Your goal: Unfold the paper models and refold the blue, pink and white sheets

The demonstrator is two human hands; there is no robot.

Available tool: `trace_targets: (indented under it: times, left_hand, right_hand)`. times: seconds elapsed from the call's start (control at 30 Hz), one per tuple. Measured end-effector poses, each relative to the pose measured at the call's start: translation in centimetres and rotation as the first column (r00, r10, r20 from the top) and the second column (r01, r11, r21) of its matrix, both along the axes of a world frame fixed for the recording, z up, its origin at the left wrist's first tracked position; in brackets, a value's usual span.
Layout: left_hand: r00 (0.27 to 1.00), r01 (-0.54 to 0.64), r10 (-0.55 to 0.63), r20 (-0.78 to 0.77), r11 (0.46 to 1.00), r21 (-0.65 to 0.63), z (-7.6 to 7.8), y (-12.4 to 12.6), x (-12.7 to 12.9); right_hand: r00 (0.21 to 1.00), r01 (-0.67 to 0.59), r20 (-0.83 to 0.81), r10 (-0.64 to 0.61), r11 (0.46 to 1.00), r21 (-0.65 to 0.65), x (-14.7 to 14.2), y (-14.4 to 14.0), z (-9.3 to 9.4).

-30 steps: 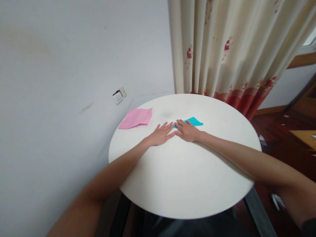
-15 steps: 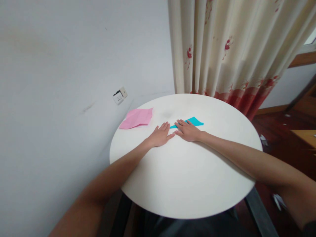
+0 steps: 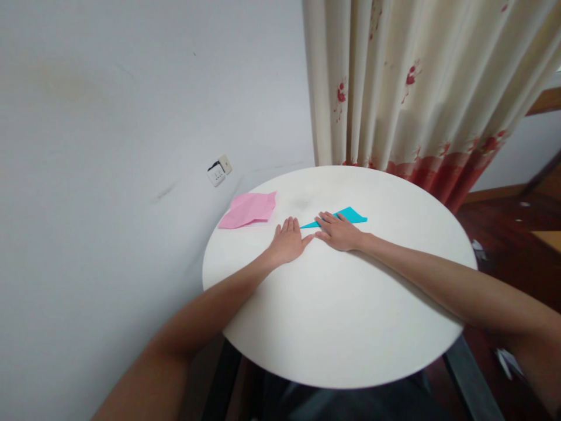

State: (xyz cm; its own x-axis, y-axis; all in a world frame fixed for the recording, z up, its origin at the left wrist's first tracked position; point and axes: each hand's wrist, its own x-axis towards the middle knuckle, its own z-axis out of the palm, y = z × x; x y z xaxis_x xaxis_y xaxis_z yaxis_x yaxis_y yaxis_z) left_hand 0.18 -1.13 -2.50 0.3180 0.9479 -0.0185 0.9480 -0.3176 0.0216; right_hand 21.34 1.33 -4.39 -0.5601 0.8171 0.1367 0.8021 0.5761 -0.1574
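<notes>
A folded blue paper [image 3: 346, 216] lies flat on the round white table [image 3: 342, 316], toward its far side at about twelve o'clock. The right hand [image 3: 339, 231] rests spread and flat on the paper's near edge, gripping nothing. The left hand [image 3: 288, 241], also flat with fingers out, lies on the bare tabletop just beside it. At ten o'clock sits a pink paper [image 3: 249, 209], apart from both hands.

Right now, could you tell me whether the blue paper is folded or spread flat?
Folded: the blue paper shows a narrow pointed triangle under the right hand.
</notes>
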Motion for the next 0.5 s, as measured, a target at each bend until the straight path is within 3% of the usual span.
trace_targets:
  times: [0.1,0.2,0.5]
  left_hand:
    - [0.981,0.187,-0.189,0.037,0.981,0.047,0.04,0.02,0.27]
    - [0.935,0.346,-0.344,0.089,0.938,-0.001,-0.09,0.33,0.37]
    - [0.919,0.373,-0.356,0.169,0.924,-0.084,0.06,0.72,0.34]
  right_hand:
    - [1.0,-0.001,0.008,0.001,1.0,0.006,-0.04,-0.01,-0.04]
    - [1.0,-0.005,0.008,0.005,1.0,0.005,-0.1,0.03,-0.12]
    - [1.0,0.002,0.01,-0.002,1.0,-0.013,-0.1,0.04,-0.04]
